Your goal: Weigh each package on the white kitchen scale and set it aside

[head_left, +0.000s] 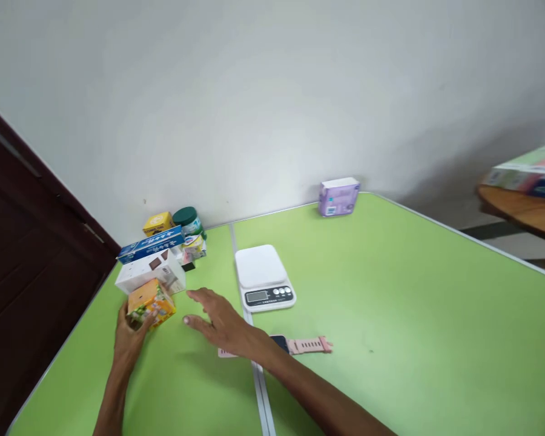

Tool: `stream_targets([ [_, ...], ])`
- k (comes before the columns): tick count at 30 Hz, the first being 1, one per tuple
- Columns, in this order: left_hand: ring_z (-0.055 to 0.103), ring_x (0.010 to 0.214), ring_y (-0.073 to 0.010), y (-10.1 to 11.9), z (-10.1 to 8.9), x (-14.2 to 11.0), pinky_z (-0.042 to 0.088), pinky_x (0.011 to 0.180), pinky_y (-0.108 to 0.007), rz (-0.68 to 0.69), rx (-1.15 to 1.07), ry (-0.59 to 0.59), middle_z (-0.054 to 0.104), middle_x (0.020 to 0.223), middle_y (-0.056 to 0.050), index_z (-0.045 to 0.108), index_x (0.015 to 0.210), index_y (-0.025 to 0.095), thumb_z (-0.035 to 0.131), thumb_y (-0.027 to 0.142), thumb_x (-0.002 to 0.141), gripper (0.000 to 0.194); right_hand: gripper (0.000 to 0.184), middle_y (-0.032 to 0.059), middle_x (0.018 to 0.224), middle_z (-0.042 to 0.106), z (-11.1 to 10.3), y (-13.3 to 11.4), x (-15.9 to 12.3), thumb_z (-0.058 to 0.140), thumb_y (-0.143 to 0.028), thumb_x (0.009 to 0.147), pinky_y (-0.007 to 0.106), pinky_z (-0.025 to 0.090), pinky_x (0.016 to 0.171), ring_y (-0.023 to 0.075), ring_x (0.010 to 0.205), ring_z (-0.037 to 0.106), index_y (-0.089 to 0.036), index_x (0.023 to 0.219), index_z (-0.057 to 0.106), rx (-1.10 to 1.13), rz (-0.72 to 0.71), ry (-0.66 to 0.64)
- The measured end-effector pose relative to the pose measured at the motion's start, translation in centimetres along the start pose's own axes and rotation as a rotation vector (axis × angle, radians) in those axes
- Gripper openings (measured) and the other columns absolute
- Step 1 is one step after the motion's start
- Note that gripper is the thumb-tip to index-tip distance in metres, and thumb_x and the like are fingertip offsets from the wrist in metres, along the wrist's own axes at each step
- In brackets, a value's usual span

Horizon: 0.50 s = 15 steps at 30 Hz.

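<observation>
At the left of the green table, my left hand (131, 336) grips an orange and yellow box (151, 301) with its fingers and thumb around the sides. Close behind that box lies a white box (148, 272). To the right, my right hand (215, 321) hovers with thumb and fingers apart and nothing in it. Under my right forearm is a smartwatch with a pink strap (306, 346), partly hidden by the arm. A white digital kitchen scale (263, 272) sits just beyond my right hand, its platform bare.
Behind the white box are a long blue box (152, 243), a yellow box (158, 223) and a green-lidded jar (188, 221). A purple pack (338, 197) stands near the wall. Colourful packages (533, 171) rest on a wooden surface (522, 209) at right. A seam (258, 387) crosses the green table (413, 315).
</observation>
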State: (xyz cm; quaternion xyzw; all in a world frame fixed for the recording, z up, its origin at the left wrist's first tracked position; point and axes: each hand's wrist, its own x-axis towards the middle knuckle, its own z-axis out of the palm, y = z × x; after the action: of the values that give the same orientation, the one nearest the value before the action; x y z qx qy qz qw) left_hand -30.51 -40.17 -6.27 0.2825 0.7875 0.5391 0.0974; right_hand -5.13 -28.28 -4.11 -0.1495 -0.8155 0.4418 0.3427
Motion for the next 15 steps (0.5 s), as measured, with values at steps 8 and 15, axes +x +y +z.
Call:
stream_targets([
  [8,0.049,0.143,-0.0368,5.7,4.9,-3.4,0.040,0.121,-0.057,0.512,0.028,0.371,0.044,0.153,-0.021,0.036,0.153,0.014,0.075,0.055,0.082,0.091,0.054,0.0211,0.139,0.065,-18.0,9.2,-7.6,0.052,-0.054,0.098,0.056,0.058,0.098,0.0351,0.123,0.064,-0.016,0.134,0.066,-0.241,0.314,0.738],
  [15,0.053,0.138,-0.0332,15.4,19.9,-5.4,0.040,0.120,-0.055,0.747,0.005,-0.177,0.053,0.148,-0.019,0.044,0.148,0.018,0.065,0.050,0.094,0.066,0.070,0.0280,0.148,0.054,-25.8,18.8,-9.7,0.055,-0.045,0.089,0.060,0.040,0.116,0.0427,0.141,0.047,-0.006,0.146,0.050,-0.508,0.577,0.928],
])
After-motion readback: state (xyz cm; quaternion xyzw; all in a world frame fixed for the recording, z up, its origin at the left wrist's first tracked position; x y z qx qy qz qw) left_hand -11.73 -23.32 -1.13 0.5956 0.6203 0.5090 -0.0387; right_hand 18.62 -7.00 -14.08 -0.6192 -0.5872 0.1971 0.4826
